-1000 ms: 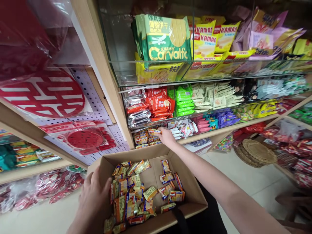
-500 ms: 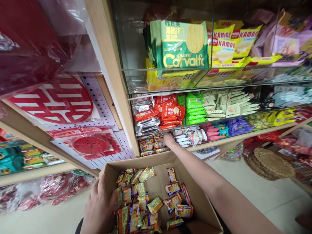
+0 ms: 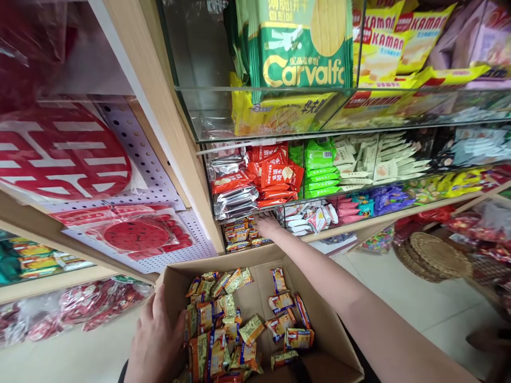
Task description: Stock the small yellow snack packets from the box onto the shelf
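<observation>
Currently your left hand (image 3: pixel 156 340) is gripping the cardboard box (image 3: pixel 255 256) by its wall, while your right hand (image 3: pixel 266 225) is resting among shelved snack packets (image 3: pixel 238 234), grip unreadable.

The right hand (image 3: pixel 266 226), which pinched one small orange-yellow foil packet a second ago, now shows none and has pushed deeper into the shelf, the stack of like packets (image 3: pixel 238 238) just to its left

My left hand (image 3: pixel 155 340) is near, fingers curled in a grip; my right arm reaches far, right hand (image 3: pixel 266 226) palm-down, fingertips hidden.
</observation>
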Motion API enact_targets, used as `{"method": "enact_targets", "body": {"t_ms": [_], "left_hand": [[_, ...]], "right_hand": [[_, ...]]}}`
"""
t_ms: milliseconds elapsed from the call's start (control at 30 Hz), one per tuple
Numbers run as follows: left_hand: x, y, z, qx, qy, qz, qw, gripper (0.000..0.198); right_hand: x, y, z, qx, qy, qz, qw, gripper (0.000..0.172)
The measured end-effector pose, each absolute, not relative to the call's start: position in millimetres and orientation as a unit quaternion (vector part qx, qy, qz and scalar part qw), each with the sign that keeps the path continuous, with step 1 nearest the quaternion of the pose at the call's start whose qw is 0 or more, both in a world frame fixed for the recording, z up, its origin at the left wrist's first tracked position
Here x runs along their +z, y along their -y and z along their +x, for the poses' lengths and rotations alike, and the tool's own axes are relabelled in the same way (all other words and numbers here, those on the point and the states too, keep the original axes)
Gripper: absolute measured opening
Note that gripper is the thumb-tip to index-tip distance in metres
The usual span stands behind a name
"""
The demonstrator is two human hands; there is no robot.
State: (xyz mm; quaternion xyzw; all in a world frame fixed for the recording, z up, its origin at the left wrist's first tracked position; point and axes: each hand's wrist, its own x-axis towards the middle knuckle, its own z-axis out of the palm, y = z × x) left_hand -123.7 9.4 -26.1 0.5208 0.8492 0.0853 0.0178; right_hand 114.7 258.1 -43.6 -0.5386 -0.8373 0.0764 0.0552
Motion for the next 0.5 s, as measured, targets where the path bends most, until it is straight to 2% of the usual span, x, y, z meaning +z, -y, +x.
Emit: {"method": "enact_targets", "body": {"t_ms": [300,433,500], "left_hand": [[-32,-10,-126,0.093,-0.844,0.528,-0.005,0.064],[-29,-7,-126,0.097,-0.841,0.532,0.003,0.065],[-25,-5,-125,0.101,-0.835,0.540,0.016,0.066]], "right_hand": [[-37,-253,115,0.072,0.841,-0.531,0.081,0.058],[-6,-228,119,0.055,0.838,-0.527,0.132,0.037],[4,-197,121,0.060,0.847,-0.494,0.190,0.033]]}}
